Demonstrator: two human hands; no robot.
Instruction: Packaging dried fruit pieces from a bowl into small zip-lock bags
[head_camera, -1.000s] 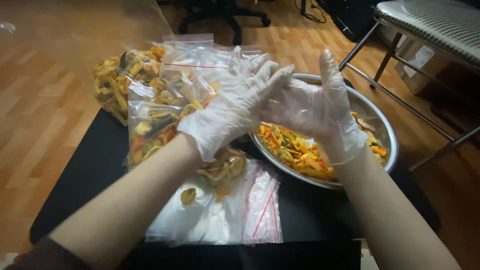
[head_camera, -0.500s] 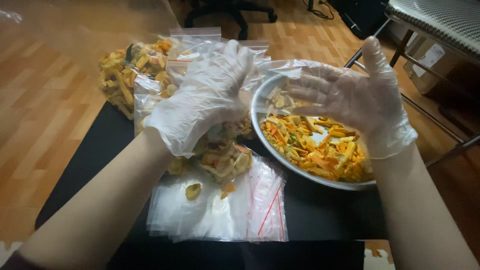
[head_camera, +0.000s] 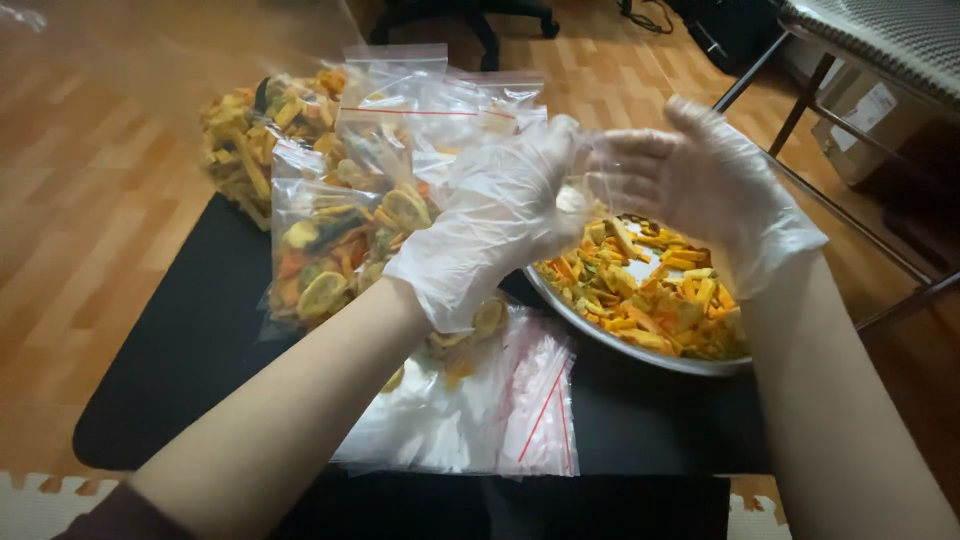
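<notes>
- Clear plastic bag (head_camera: 590, 180), thin and glossy, nearly see-through, stretched between both gloved hands above the near rim of the bowl.
- Left hand (head_camera: 495, 225) in a loose, wrinkled transparent glove, fingers curled onto the bag's edge, gripping it.
- Right hand (head_camera: 715, 195) in the same kind of glove, palm turned inward, fingers spread; touching the bag's far side, though whether pinching it cannot be told.
- Round metal bowl (head_camera: 640, 352), shiny rim, heaped with dried chips in yellow, orange and green, mostly stick-shaped.
- Filled zip bags (head_camera: 330, 250) with red seal lines, piled left of the hands, packed with round slices and sticks.
- Flat stack of empty zip bags (head_camera: 500, 420) lying under the left wrist, a few loose chips on top.
- Black matte tabletop (head_camera: 180, 370) beneath everything; wood-plank floor (head_camera: 80, 210) around it.
</notes>
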